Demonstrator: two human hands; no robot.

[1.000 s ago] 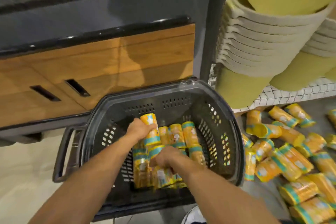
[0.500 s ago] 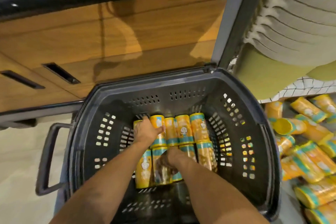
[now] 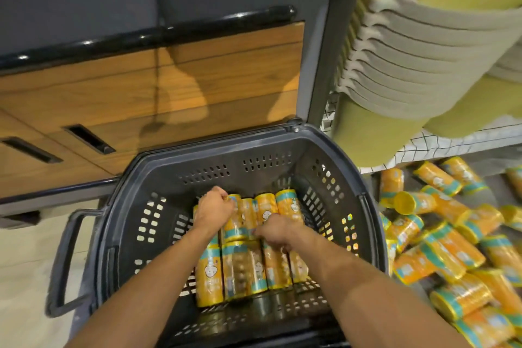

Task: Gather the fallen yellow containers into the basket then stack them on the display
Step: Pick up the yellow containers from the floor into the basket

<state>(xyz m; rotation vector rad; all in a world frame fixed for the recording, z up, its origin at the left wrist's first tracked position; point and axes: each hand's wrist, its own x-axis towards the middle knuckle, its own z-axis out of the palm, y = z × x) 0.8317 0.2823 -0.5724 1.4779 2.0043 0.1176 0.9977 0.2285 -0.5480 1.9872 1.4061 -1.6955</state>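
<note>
Wood-panelled cabinet front fills the back, and nested green-and-grey pots loom top right over a wire shelf. Your dark basket sits on the floor against the cabinet, its handle off the left edge. Right of it, outside the rim, a heap of fallen containers lies scattered. Inside, yellow containers lie flat in two rows across the basket's bottom. Your left hand is clenched round one at the far row's left end, and your right hand curls over one in the middle, where the rows meet.
</note>
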